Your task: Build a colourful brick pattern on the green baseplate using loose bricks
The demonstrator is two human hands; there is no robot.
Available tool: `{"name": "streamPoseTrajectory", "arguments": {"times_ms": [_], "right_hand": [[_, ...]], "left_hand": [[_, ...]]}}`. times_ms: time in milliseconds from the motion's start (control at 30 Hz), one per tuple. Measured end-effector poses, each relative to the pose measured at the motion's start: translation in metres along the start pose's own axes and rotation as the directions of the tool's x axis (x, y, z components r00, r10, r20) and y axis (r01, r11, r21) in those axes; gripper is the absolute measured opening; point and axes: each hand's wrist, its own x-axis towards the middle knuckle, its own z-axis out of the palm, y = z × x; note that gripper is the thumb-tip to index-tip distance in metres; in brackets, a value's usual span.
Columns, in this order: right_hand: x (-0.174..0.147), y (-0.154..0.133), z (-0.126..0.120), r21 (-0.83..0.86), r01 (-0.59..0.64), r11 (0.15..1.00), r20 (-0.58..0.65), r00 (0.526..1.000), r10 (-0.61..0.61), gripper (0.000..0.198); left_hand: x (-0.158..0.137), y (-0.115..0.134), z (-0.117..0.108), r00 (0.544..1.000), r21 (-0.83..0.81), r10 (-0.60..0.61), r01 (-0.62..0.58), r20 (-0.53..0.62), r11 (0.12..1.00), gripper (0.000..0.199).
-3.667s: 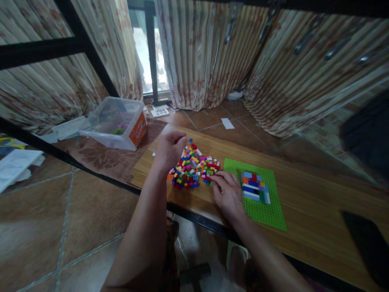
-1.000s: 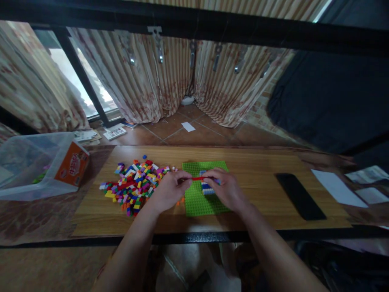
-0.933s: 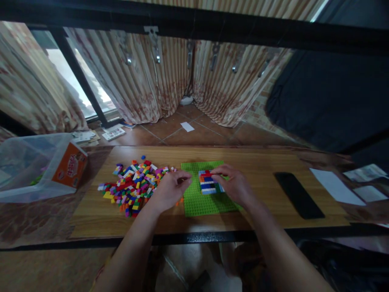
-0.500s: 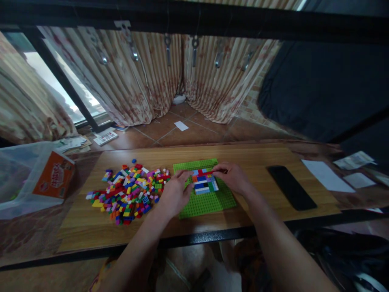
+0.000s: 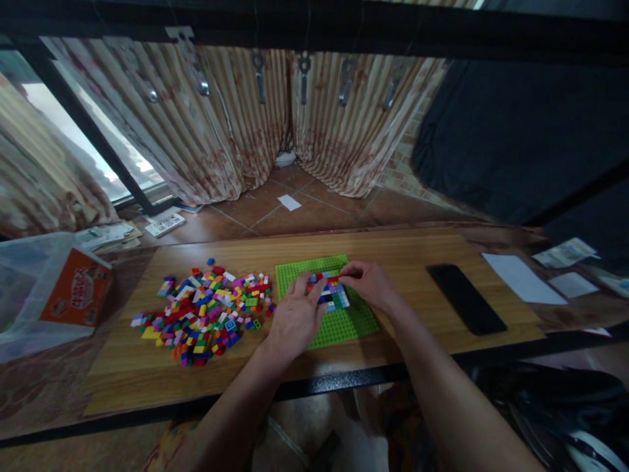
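Note:
A green studded baseplate (image 5: 344, 333) lies on the wooden table, bearing a flat patch of toy building bricks (image 5: 339, 299) in white, blue, black and other colours. My left hand (image 5: 295, 318) rests over the left side of that patch, thumb and fingers spread, covering part of it. From the right, my right hand (image 5: 369, 286) pinches a red brick (image 5: 333, 279) at the patch's upper edge. Whether this brick is pressed down on the studs cannot be seen. Left of the baseplate spreads a heap of loose mixed bricks (image 5: 206, 308).
A black phone (image 5: 466, 299) lies on the table's right part. White paper (image 5: 523, 278) sits past the table's right end. At the left stands a clear plastic bin (image 5: 34, 262) with an orange label. The table's dark front edge (image 5: 344, 381) runs below my forearms.
My left hand has shifted right, from beside the brick patch to over its left part. My right hand stays at the red brick. The whole view has moved slightly.

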Motion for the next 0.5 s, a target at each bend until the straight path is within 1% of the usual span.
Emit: {"name": "streamPoseTrajectory", "arguments": {"times_ms": [167, 300, 400, 500], "right_hand": [[0.0009, 0.0063, 0.0003, 0.053, -0.033, 0.998, 0.010, 0.999, 0.033, 0.014], [0.0033, 0.0085, -0.0029, 0.140, -0.074, 0.987, 0.032, 0.997, 0.070, 0.024], [0.0046, 0.0071, -0.0053, 0.146, -0.124, 0.981, 0.048, 0.992, 0.118, 0.032], [0.0043, 0.0048, -0.0062, 0.161, -0.127, 0.979, 0.076, 0.990, 0.116, 0.031]], "left_hand": [[0.0007, 0.0067, -0.0007, 1.000, 0.082, -0.023, 0.022, 0.011, 0.996, 0.047], [0.0019, 0.0093, -0.0039, 0.998, 0.089, -0.047, 0.044, 0.037, 0.995, 0.047], [0.0029, 0.0101, -0.0052, 0.997, 0.082, -0.058, 0.054, 0.051, 0.995, 0.047], [0.0031, 0.0107, -0.0053, 0.997, 0.081, -0.064, 0.059, 0.050, 0.995, 0.046]]}}
